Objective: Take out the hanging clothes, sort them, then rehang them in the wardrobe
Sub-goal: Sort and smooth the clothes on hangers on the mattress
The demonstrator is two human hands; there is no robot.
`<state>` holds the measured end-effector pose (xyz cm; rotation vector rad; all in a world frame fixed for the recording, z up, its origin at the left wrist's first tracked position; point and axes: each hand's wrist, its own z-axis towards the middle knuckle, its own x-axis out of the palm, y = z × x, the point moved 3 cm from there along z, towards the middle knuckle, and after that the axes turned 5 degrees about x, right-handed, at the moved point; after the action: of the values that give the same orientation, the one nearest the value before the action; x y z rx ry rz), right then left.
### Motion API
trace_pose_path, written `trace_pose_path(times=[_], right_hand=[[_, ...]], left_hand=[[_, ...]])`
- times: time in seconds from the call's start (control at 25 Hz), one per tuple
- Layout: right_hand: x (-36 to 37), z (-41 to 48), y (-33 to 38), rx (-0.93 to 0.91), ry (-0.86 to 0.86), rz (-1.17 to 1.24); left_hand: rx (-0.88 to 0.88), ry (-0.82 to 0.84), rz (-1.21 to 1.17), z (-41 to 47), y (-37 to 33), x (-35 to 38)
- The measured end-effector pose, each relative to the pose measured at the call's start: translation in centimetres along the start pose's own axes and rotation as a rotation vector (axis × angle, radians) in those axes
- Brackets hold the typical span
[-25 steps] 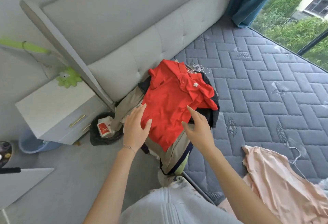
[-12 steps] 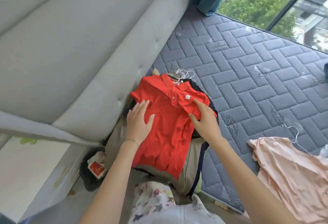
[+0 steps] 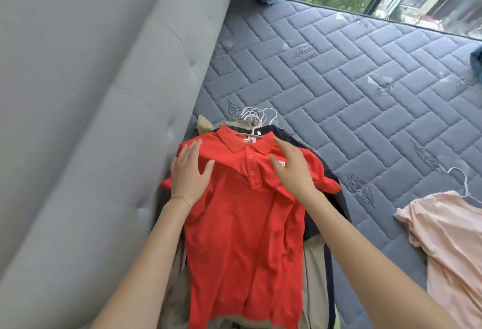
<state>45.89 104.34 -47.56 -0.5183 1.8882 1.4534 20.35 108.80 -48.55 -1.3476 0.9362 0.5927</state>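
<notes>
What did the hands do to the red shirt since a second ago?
Both hands slid up the red collared polo shirt: the left hand now lies flat on one shoulder, the right hand beside the collar. The shirt, rumpled before, lies smoother. Nothing was picked up. The shirt stays atop the clothes pile, and the pale pink T-shirt stays on the grey quilted mattress.

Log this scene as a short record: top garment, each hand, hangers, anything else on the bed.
top garment: red polo shirt, lying on a pile of clothes
left hand: flat on the shirt's shoulder
right hand: flat on its chest
hangers: white hooks bunched above the collar
elsewhere on mattress: pink shirt with hanger, apart
</notes>
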Motion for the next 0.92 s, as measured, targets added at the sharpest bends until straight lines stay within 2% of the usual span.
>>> trace_pose_path(times=[0.2, 0.32, 0.44, 0.52, 0.64, 0.76, 0.92], right_hand=[[5.7, 7.2, -4.9, 0.052, -0.041, -0.197], [7.2, 7.9, -7.7, 0.113, -0.015, -0.332], [6.9, 7.2, -8.5, 0.155, -0.041, -0.437], [5.8, 6.4, -7.8, 0.157, -0.100, -0.379], [3.3, 4.5, -5.8, 0.110, -0.170, -0.189], [-0.3, 1.4, -2.8, 0.059, -0.166, -0.067], [-4.6, -3.5, 0.6, 0.107, -0.158, 0.047]], left_hand=[[0.040, 0.012, 0.056, 6.8, 2.3, 6.7], [0.063, 0.003, 0.188, 8.8, 3.4, 9.5], [0.137, -0.085, 0.308, 9.4, 3.8, 10.0], [0.151, -0.119, 0.331, 9.2, 3.8, 9.4], [0.158, -0.056, 0.316, 8.4, 3.2, 7.6], [0.161, 0.049, 0.107, 6.2, 2.1, 4.3], [0.139, -0.024, -0.032, 1.9, -1.9, -2.6]])
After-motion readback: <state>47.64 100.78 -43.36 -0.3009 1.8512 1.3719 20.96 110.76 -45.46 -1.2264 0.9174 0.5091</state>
